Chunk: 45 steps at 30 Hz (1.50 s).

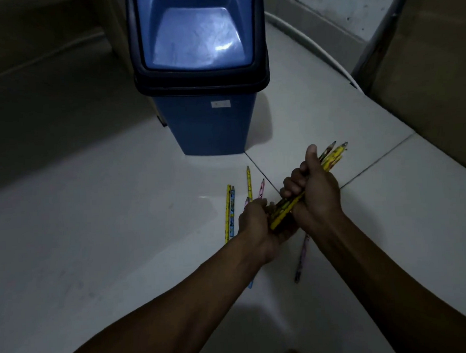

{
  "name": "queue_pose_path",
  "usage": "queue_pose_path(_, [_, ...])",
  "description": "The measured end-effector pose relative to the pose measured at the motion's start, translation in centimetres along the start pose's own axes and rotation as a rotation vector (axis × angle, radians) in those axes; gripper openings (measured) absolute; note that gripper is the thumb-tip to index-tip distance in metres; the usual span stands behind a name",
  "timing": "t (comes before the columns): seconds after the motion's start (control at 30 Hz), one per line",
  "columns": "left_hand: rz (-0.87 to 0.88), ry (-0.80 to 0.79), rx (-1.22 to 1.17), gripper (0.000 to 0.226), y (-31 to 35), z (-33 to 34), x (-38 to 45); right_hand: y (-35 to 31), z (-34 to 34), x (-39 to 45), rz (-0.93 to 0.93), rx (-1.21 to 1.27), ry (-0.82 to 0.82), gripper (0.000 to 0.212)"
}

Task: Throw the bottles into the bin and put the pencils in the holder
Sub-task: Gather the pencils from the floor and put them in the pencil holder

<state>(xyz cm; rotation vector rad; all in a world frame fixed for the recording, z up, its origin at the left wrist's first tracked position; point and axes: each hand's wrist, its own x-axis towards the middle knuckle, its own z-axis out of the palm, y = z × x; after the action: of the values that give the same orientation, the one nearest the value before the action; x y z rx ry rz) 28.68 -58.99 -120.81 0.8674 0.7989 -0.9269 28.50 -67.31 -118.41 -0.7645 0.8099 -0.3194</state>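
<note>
Two bare forearms, no sleeves, watch or rings; left grip point(258, 220), right grip point(315, 191).

Single head-worn view, facing forward and down, close over floor point(95, 235), bin point(208, 124) just ahead

Blue bin point(206, 121) with black-rimmed swing lid point(196, 36), upright on white tiled floor point(95, 222). Right hand point(316, 191) closed round a bundle point(329, 156) of mostly yellow pencils, tips pointing up and away; left hand point(258, 223) cupped at the bundle's lower end. Loose pencils point(229, 214) lying on the floor beside and beneath the hands, between them and the bin.
</note>
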Motion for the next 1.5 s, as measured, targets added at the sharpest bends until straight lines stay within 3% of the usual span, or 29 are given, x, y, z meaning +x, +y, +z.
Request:
queue_pose_path(0.1, [-0.009, -0.07, 0.095, 0.045, -0.1, 0.5, 0.0, 1.4, -0.1, -0.6, 0.069, -0.016, 0.03, 0.043])
queue_pose_path(0.23, [0.076, -0.115, 0.293, 0.035, 0.2, 1.0, -0.6, 1.4, -0.8, 0.0, 0.111, 0.002, 0.044, 0.043])
queue_pose_path(0.37, [0.652, 0.199, 0.861, 0.017, 3.0, -0.5, 2.2, 0.1, -2.9, 1.1, 0.14, -0.179, 0.037, 0.038])
queue_pose_path(0.43, [0.83, 0.357, 1.144, 0.019, 5.2, -1.0, 2.8, 0.1, -3.9, 1.2, 0.168, -0.299, 0.073, 0.034])
queue_pose_path(0.53, [0.836, 0.505, 1.533, 0.029, 7.6, -1.2, 3.9, 0.2, -5.3, 1.0, 0.22, -0.395, 0.091, 0.033])
queue_pose_path(0.7, [0.689, 0.447, 1.849, 0.038, 8.2, 0.6, 5.1, 0.6, -7.2, 0.8, 0.201, -0.453, 0.041, 0.025])
queue_pose_path(0.9, [0.586, 0.391, 1.837, 0.039, 8.9, 1.6, 5.4, 0.3, -7.9, 0.5, 0.178, -0.461, -0.004, 0.022])
queue_pose_path(1.03, [0.6, 0.141, 1.561, 0.023, 9.1, 2.5, 4.1, 0.4, -7.2, 0.6, 0.131, -0.502, -0.059, 0.034])
queue_pose_path(1.13, [0.43, -0.066, 1.381, 0.02, 7.4, 3.8, 2.5, 0.9, -6.6, 0.5, 0.123, -0.514, -0.139, 0.035])
queue_pose_path(1.23, [0.326, -0.149, 1.207, 0.032, 6.1, 4.0, 2.1, 1.3, -6.4, 0.5, 0.14, -0.524, -0.2, 0.028])
queue_pose_path(1.3, [0.354, -0.14, 1.169, 0.042, 6.0, 3.5, 2.6, 1.3, -6.6, 0.6, 0.163, -0.542, -0.191, 0.021])
queue_pose_path(1.37, [0.47, -0.05, 1.219, 0.038, 6.1, 2.7, 3.2, 1.1, -7.0, 0.8, 0.17, -0.528, -0.153, 0.026])
queue_pose_path(1.43, [0.664, 0.2, 1.458, 0.031, 6.2, 1.4, 4.3, 0.9, -7.5, 0.9, 0.185, -0.454, -0.12, 0.03])
queue_pose_path(1.5, [0.707, 0.383, 1.714, 0.03, 6.2, 0.8, 4.3, 0.7, -7.7, 0.9, 0.209, -0.35, -0.102, 0.03])
